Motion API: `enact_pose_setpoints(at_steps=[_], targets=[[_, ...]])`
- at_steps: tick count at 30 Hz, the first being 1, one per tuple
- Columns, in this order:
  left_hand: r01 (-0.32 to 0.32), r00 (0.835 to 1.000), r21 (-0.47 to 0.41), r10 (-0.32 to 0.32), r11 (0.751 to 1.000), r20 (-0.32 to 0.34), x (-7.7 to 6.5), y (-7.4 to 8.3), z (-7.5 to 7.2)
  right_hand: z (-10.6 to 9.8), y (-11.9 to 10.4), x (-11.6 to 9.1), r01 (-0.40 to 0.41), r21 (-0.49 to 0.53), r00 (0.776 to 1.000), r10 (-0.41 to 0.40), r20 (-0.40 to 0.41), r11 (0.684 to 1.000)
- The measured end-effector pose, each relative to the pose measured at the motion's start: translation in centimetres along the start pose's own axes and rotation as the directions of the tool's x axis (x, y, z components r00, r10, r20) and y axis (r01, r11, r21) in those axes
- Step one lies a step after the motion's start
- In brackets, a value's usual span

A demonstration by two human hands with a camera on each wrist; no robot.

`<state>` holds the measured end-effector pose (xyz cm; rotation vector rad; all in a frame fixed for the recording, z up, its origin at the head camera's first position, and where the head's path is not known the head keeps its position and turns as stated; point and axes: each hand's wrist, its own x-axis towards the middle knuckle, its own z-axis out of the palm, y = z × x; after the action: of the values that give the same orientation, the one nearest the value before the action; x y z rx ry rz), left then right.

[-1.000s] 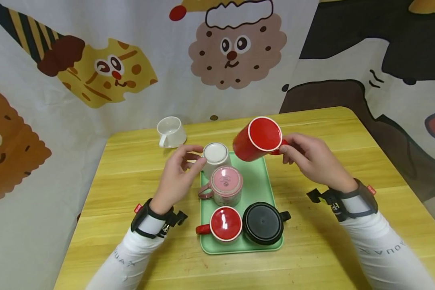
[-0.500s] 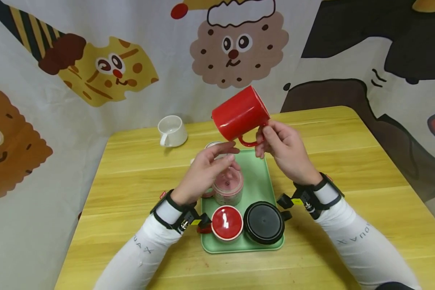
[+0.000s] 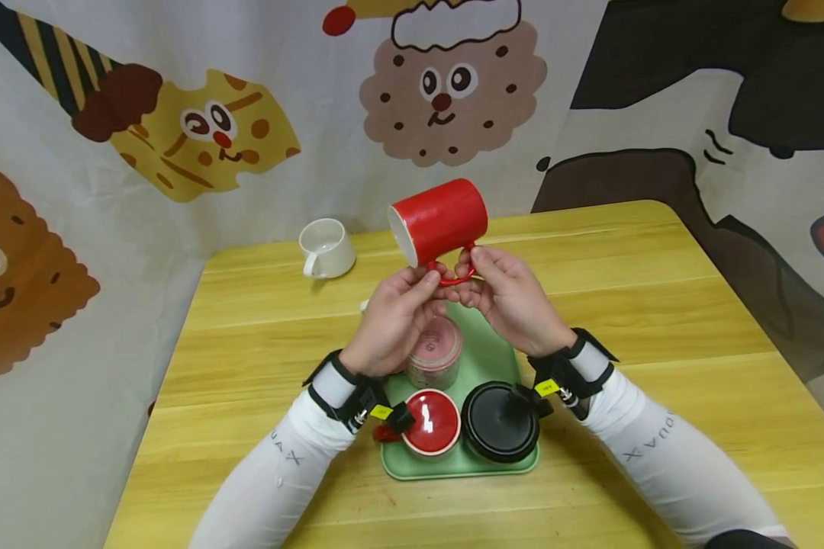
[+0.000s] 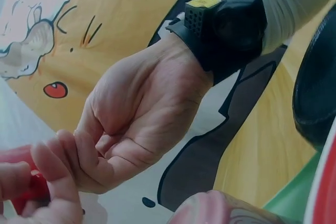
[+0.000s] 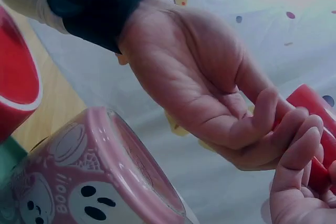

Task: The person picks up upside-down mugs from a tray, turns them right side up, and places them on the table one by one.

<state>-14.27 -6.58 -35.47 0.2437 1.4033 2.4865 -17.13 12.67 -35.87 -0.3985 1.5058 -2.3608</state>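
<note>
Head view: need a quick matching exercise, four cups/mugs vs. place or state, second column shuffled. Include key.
Column 1
1. White cup
2. Farther red mug
3. Pink mug
4. Black mug

Column 2
A. On the green tray, just beyond the nearer red mug
B. In the tray's near right corner
C. On the table, off the tray, mouth up
D. Held in the air, mouth facing left

Pairs: 1-C, 2-D, 3-A, 4-B

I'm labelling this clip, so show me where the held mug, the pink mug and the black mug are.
Held mug point(image 3: 441, 219): head view, on its red side.
Pink mug point(image 3: 436, 349): head view, on its upturned base.
Black mug point(image 3: 497, 423): head view, on its round upper face.
</note>
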Motion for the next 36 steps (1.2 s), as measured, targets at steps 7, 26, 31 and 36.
enact_pose_setpoints(at_steps=[7, 26, 31, 36], targets=[[-0.043, 0.997, -0.011, 0.044, 0.999, 0.06, -0.2, 0.4, -0.1, 0.4, -0.3, 0.1, -0.023, -0.1, 1.0, 0.022, -0.009, 0.995], [-0.29, 0.953, 0.376, 0.303, 0.88, 0.026, 1.1, 4.4, -5.4, -4.3, -3.4, -2.0, 0.086, -0.55, 0.993, -0.114, -0.018, 0.831], [-0.281, 0.94, 0.481, 0.34, 0.831, -0.038, 2.0, 4.6, -7.6, -5.7, -3.8, -2.7, 0.11, -0.639, 0.987, -0.159, -0.019, 0.761], [-0.211, 0.944, 0.56, 0.316, 0.801, -0.097, 3.0, 3.8, -9.8, -6.8, -3.5, -3.3, 0.101, -0.691, 0.985, -0.172, -0.033, 0.716]])
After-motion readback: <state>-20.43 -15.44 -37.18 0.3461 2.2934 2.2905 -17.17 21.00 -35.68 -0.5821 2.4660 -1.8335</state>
